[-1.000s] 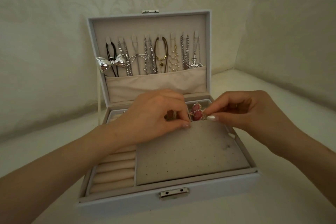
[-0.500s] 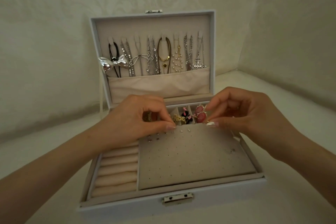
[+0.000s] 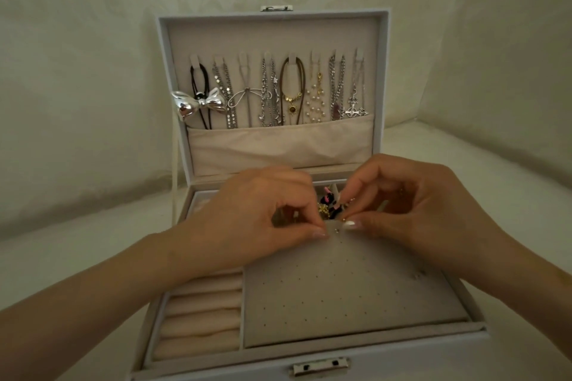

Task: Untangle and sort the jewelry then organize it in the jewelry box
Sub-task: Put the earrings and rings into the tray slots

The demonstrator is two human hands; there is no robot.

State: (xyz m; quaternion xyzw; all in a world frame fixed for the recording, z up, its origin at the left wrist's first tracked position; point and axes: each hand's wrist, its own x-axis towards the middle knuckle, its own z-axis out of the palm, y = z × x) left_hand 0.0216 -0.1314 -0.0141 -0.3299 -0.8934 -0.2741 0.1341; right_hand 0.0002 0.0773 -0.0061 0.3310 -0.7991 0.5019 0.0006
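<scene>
- Two curled hands meet above the grey perforated pad [image 3: 340, 303] in the white jewelry box [image 3: 216, 365].
- Left hand [image 3: 253, 210]: thumb and forefinger pinched, contents unclear.
- Right hand [image 3: 427, 210] pinches a tiny stud [image 3: 343, 219].

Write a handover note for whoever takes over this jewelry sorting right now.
Left hand: fingertips pinched at the far edge of the earring pad; what they hold is too small to tell.
Right hand: pinches a tiny gold-beaded piece beside it.
Done: necklaces hang in the lid of the jewelry box; small studs on the pad; mixed pieces in rear compartments.
To do: seat this piece; ring rolls hold nothing visible.
</scene>
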